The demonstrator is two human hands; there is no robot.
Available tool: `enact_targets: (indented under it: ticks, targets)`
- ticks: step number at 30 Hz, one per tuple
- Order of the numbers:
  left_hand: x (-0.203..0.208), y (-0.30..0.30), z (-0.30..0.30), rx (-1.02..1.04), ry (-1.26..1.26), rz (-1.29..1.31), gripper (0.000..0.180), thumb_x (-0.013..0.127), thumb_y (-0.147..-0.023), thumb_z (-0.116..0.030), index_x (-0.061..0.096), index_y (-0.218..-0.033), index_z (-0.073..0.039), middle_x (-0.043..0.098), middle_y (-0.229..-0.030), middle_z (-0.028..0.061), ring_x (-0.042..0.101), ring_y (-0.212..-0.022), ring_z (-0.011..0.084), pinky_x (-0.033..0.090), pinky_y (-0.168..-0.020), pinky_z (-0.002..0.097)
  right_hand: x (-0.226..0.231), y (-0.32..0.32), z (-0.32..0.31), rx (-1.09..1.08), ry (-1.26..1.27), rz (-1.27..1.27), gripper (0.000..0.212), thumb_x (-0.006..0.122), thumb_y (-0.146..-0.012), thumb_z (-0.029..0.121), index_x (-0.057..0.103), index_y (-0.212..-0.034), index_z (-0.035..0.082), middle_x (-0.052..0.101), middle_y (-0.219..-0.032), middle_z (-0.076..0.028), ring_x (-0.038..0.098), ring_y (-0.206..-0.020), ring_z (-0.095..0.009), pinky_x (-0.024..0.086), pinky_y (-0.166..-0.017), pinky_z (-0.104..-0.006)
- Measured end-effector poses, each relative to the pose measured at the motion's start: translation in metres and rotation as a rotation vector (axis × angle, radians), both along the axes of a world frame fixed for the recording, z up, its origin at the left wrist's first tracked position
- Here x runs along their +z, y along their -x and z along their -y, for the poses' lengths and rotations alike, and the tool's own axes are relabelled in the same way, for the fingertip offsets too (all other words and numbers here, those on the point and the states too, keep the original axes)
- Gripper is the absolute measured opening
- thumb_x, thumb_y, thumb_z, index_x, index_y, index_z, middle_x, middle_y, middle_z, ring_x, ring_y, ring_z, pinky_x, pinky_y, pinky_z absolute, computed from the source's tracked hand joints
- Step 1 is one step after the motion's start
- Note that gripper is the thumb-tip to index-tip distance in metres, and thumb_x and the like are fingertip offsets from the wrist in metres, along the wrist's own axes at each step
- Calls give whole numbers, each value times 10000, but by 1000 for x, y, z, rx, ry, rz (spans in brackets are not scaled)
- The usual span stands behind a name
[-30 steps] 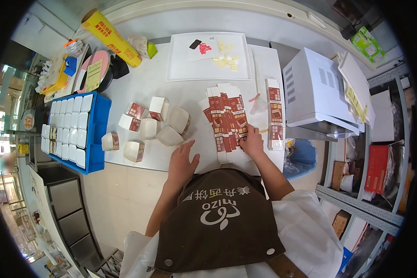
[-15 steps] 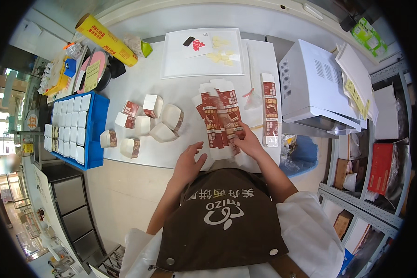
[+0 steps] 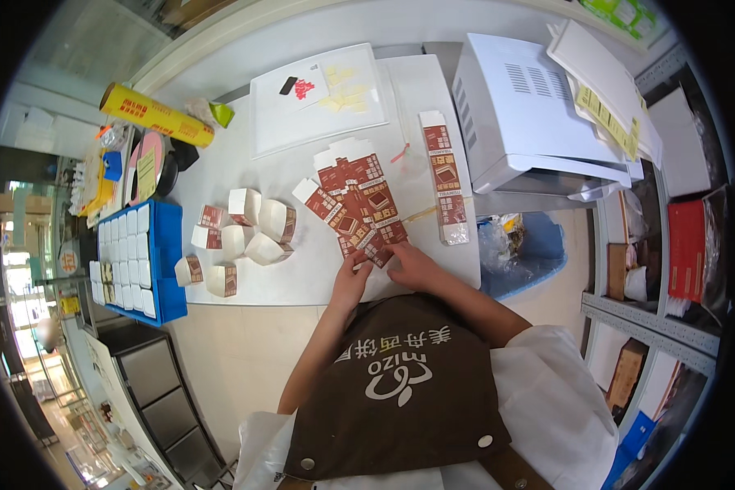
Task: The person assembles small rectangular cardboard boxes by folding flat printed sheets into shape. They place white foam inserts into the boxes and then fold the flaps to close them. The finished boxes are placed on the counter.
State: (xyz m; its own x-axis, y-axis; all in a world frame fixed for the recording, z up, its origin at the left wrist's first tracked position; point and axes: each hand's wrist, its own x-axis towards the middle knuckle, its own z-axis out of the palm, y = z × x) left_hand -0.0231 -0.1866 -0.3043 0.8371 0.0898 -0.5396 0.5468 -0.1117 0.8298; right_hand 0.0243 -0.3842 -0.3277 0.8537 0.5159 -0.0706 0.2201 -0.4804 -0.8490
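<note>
My left hand [image 3: 351,278] and my right hand [image 3: 411,265] are close together at the table's front edge. Between them they grip the near end of a flat brown-and-white printed carton [image 3: 374,251], fingers closed at its two sides. Just beyond lie more flat cartons [image 3: 358,184], overlapping in a loose fanned pile; where the held one ends among them is hard to see. To the left stand several small opened boxes [image 3: 269,248], white inside with brown printed sides, some upright and some tipped.
A white tray [image 3: 261,122] with yellow and red pieces lies at the back. At right, a stack of flat cartons [image 3: 446,180] stands beside a white appliance [image 3: 510,106]. A blue crate [image 3: 169,269] of white-topped boxes sits left; a blue bin [image 3: 539,265] is below right.
My right hand has drawn a flat carton toward me from the pile, and my left hand has moved right to take hold of it. The view has turned slightly.
</note>
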Motion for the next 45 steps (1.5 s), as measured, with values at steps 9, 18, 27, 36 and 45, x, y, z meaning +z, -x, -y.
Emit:
enact_targets:
  ticks: [9,18,27,36,45]
  targets:
    - [-5,6,4,-133,17,46,449,615,-967,-202,504,-1343,16,624,-1247,138,602,-1082,187,475,-932,303,-20,24,78,-376,-298,-822,265,655,-925,242,640,-1106,49,625,-801,-28,578,-657,-132,475,-596,-265]
    - [-3,22,9,-261,12,-47,418,598,-972,-250,559,-1307,-3,665,-1159,115,615,-1035,174,474,-931,308,-26,22,95,-928,-652,-1058,152,622,-982,229,644,-1036,90,545,-673,28,465,-528,-72,371,-481,-202]
    - [6,20,-3,-289,-24,9,478,590,-974,-300,520,-1346,-9,645,-1207,137,634,-1001,203,499,-891,332,-5,23,54,-464,-240,-827,304,678,-923,299,640,-1146,97,605,-806,20,546,-638,-82,432,-525,-220]
    - [-15,17,0,-30,298,-206,767,619,-946,-328,237,-1526,-2,539,-1348,106,586,-1083,176,498,-851,323,-10,-19,-41,-295,87,-108,447,685,-868,173,541,-1257,6,612,-1114,-157,639,-920,-274,526,-841,-366]
    - [-7,9,-24,49,457,-255,568,584,-966,-409,448,-1416,-90,610,-1189,48,582,-1118,181,477,-859,337,30,-25,-39,-10,37,-251,228,617,-910,185,640,-1069,23,652,-1029,-143,646,-918,-296,513,-800,-400]
